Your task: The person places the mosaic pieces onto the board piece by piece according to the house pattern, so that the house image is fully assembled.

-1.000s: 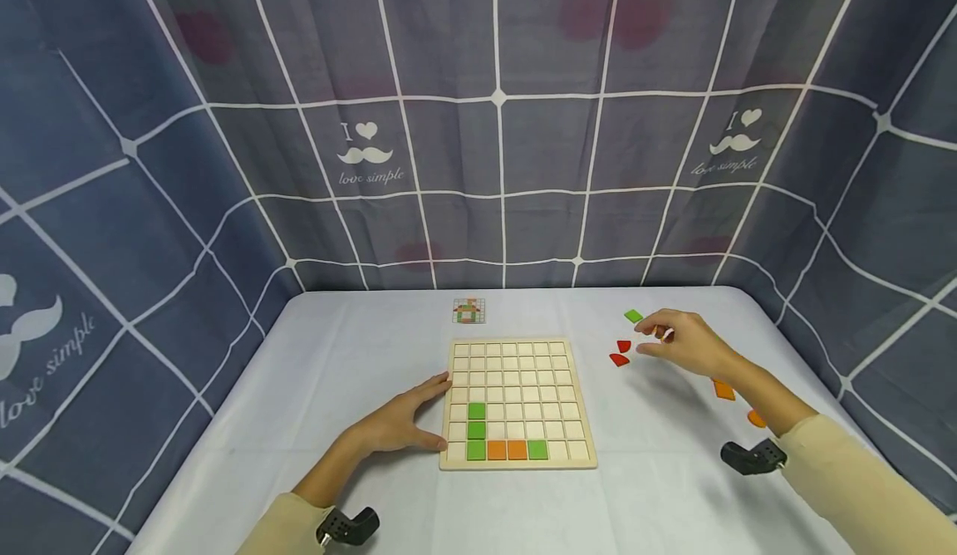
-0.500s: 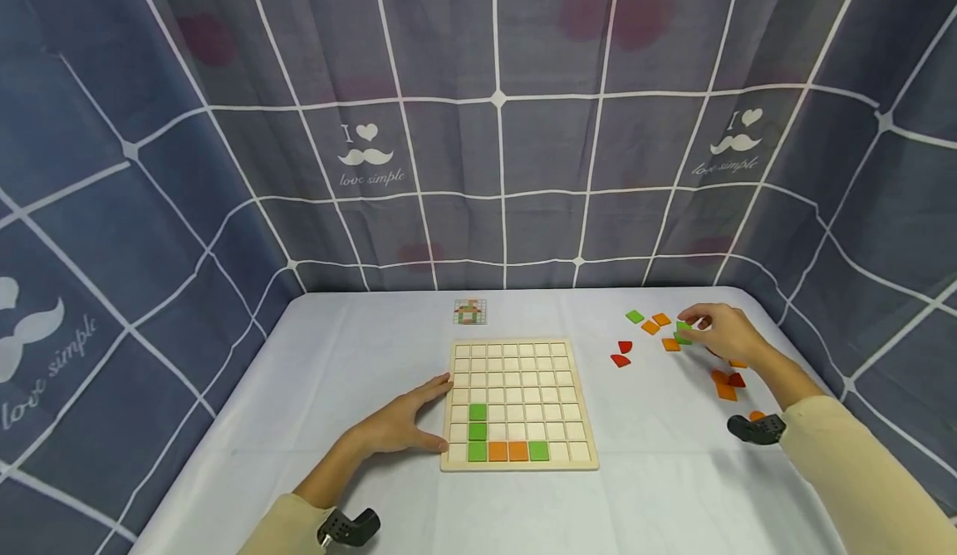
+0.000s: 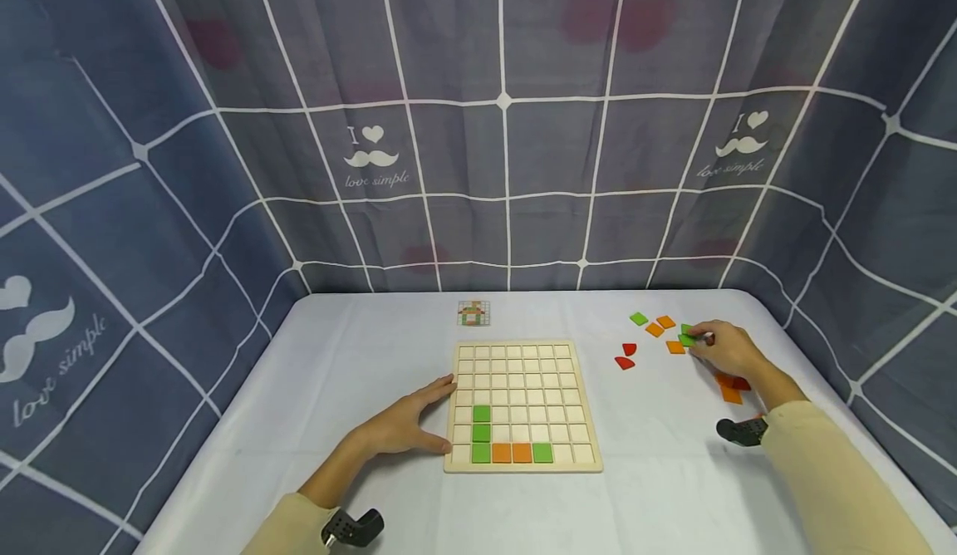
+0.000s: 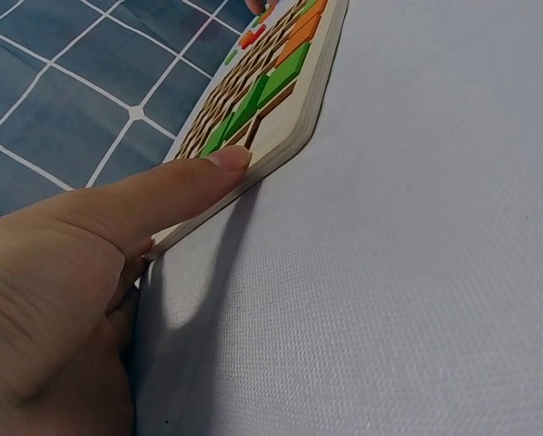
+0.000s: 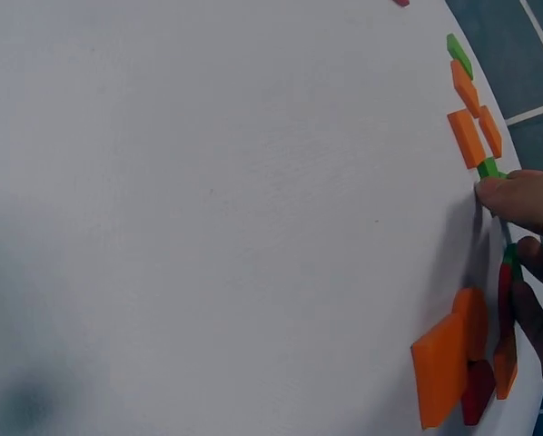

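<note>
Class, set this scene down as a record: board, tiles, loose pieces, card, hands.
base: pale wooden gridded board
on it: four green square tiles, two orange square tiles
beyond it: small printed card
right of it: red curved-edged pieces, loose orange tiles
left hand: thumb on board's rim
right hand: at loose green tiles, grip unclear

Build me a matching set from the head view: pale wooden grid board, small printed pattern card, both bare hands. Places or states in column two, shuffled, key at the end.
Column 1
1. Pale wooden grid board
2. Small printed pattern card
3. Bare left hand
4. Bare right hand

Column 2
A. At loose, flat green pieces, right of the board
B. Bears four flat green squares and two flat orange squares
C. At the board's left edge
D. Lies beyond the board's far edge

Pairs: 1-B, 2-D, 3-C, 4-A
</note>
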A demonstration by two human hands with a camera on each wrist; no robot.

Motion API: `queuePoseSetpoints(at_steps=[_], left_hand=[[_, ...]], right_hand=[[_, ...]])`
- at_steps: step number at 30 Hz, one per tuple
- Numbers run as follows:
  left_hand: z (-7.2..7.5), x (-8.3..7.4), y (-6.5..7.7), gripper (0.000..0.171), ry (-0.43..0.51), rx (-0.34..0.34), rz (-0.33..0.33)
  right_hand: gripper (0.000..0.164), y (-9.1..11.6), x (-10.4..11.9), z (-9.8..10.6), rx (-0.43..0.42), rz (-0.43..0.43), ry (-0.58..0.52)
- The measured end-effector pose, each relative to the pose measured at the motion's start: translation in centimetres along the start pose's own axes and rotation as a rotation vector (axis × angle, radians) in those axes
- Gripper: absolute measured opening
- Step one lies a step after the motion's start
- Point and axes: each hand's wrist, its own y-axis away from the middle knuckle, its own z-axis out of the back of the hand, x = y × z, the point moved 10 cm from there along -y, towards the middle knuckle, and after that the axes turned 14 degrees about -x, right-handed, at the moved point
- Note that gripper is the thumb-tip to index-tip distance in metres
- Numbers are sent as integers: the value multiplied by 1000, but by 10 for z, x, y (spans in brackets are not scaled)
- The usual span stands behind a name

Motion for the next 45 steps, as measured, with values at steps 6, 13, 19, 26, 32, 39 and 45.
queuePoseSetpoints(at_steps=[6,13,19,26,32,39,45], left_hand=[[0,-1,-1,100,-3,0,-4],[0,0,-1,100,3,-1,2],[0,1,-1,100,-3,-3,7],[0,1,-1,100,1,0,10],[-1,1,0,99,1,2,11],[-2,0,0,100,-8,6,0],[0,-1,0,100,-10,0,3]], right_hand=[[38,-1,-4,-3,-15,1,9],[30,-4,-7,-6,0,-24,36],[32,-2,-5,-1,-17,-27,51],[41,-2,-6,0,-38,-25,52],[41,-4,6,10,-89,28,34],[36,-7,37,10,-91,128,2],[26,0,75,1,-84,235,-73]])
